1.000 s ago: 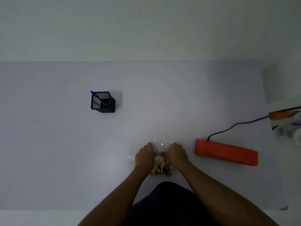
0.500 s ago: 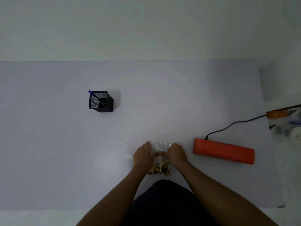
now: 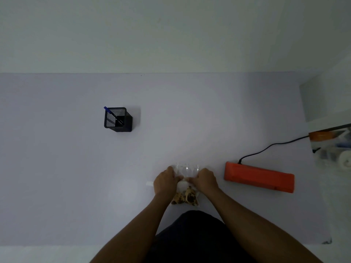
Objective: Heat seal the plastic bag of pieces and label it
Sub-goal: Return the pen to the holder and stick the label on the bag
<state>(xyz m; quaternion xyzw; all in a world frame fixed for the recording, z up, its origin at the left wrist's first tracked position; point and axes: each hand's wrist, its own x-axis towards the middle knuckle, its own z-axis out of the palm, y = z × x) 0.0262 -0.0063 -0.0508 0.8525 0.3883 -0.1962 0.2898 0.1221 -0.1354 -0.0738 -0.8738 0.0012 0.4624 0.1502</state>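
Head view: clear, crinkled plastic bag (image 3: pixel 187 172) on table (image 3: pixel 76 168), brown pieces (image 3: pixel 185 197) bunched at near end; left hand (image 3: pixel 164 182), right hand (image 3: pixel 206 179) pinching its sides.

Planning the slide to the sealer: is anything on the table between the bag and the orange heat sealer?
Nothing visible: bare table lies between the plastic bag, held by both hands, and the heat sealer.

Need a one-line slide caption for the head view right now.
Both hands, left hand and right hand, grip the clear plastic bag of brown pieces; orange heat sealer waits to the right.
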